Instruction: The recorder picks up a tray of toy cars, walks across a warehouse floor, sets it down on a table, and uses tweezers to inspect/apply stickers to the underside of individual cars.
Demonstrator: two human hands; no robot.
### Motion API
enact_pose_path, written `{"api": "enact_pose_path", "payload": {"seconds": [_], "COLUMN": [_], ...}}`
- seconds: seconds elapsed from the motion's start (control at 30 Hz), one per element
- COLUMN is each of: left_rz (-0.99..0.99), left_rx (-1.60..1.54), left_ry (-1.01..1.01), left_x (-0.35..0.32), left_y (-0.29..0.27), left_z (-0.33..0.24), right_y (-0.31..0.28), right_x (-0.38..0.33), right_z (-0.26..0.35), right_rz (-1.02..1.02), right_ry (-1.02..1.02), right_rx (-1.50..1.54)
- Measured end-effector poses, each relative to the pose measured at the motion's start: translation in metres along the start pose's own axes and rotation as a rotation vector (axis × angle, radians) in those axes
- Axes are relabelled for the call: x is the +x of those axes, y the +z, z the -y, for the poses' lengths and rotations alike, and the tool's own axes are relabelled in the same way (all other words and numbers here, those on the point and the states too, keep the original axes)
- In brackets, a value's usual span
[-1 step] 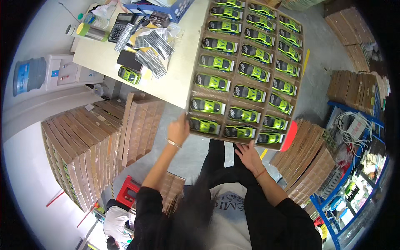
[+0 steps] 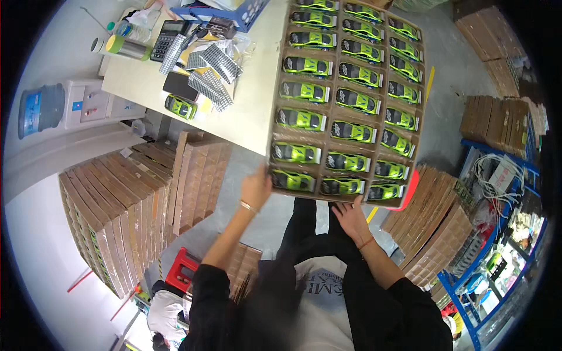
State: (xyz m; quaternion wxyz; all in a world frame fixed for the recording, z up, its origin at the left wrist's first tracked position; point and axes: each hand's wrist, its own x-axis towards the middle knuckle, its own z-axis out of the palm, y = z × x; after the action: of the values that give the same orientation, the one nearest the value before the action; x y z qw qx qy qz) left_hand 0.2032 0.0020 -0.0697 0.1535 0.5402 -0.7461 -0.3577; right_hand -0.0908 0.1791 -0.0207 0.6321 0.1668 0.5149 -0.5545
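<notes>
A wide cardboard tray (image 2: 316, 196) with dividers holds rows of lime-green and black toy cars (image 2: 303, 91), one per compartment. Its far left part lies over the cream table, while its near end juts out past the table's edge toward me. My left hand (image 2: 256, 188) is closed on the tray's near left corner, the fingertips partly hidden and a little blurred. Below the near rim, toward the right corner, my right hand (image 2: 351, 221) has its fingers stretched out, and the tips touch the rim. Another green toy car (image 2: 180, 107) sits alone on the table's near edge.
The cream table (image 2: 249, 111) bears a calculator (image 2: 168, 41), a dark phone (image 2: 181, 86), sticker sheets (image 2: 211, 88) and a bottle. Stacked cardboard trays (image 2: 117, 216) stand left, more (image 2: 430, 222) right. A red stool (image 2: 180, 269), blue shelving (image 2: 462, 304) and a co-worker (image 2: 167, 310) are farther off.
The tray has shifted slightly right at its near end and turned a little, its near left corner coming toward me. My left hand moved with that corner; my right hand stayed nearly in place.
</notes>
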Motion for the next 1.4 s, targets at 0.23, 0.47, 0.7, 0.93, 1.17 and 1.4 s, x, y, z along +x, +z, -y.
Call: {"api": "enact_pose_path", "payload": {"seconds": [0.23, 0.47, 0.7, 0.93, 1.17, 1.4], "left_rz": [0.673, -0.562, -0.257, -0.569, -0.702, -0.521], "left_rx": [-0.326, 0.095, 0.019, -0.041, -0.51, -0.875], "left_ry": [0.066, 0.364, -0.025, -0.393, -0.913, -0.937], "left_x": [-0.036, 0.257, 0.329, 0.059, -0.138, -0.134], "left_y": [0.022, -0.071, -0.051, 0.005, 0.064, 0.029], "left_z": [-0.069, -0.057, -0.075, -0.045, -0.096, -0.109], "right_y": [-0.059, -0.075, -0.109, -0.056, 0.059, 0.068], "right_x": [0.004, -0.03, -0.046, -0.05, -0.005, -0.012], "right_z": [0.076, 0.183, 0.296, 0.386, 0.446, 0.468], "right_rz": [-0.241, -0.364, -0.422, -0.123, -0.142, -0.298], "right_ry": [-0.661, -0.66, -0.589, -0.574, -0.458, -0.531], "right_rx": [-0.105, -0.189, -0.33, -0.544, -0.996, -1.097]}}
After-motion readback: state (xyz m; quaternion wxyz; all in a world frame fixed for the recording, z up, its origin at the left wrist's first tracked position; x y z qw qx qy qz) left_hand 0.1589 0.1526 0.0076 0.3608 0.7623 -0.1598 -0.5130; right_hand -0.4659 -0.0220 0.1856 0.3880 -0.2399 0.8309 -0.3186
